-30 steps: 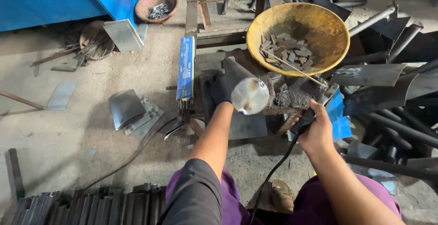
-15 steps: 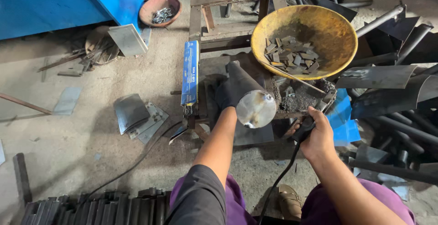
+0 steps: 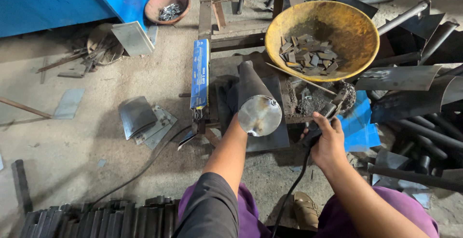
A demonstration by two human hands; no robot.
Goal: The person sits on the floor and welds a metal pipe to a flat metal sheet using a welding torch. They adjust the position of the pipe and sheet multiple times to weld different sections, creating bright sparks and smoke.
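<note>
My left hand (image 3: 230, 99), in a dark glove, grips a grey sheet-metal cone (image 3: 254, 98) that lies across a small steel work plate (image 3: 277, 139), wide shiny end towards me. My right hand (image 3: 329, 144) is closed on a welding electrode holder (image 3: 333, 108) just right of the cone. A thin rod (image 3: 294, 76) runs from the holder up-left over a pile of slag. The holder's black cable (image 3: 289, 197) drops down past my knee.
A rusty yellow pan (image 3: 359, 23) of small metal pieces stands behind the plate. A blue electrode box (image 3: 200, 74) lies left of the cone. Bent sheets (image 3: 142, 120) lie on the floor, a brown bowl (image 3: 166, 4) at the back, dark pipes (image 3: 424, 122) on the right, metal strips (image 3: 96, 216) near me.
The view has shifted a little. Both hands keep their hold, and the cone and the holder stay in much the same place.
</note>
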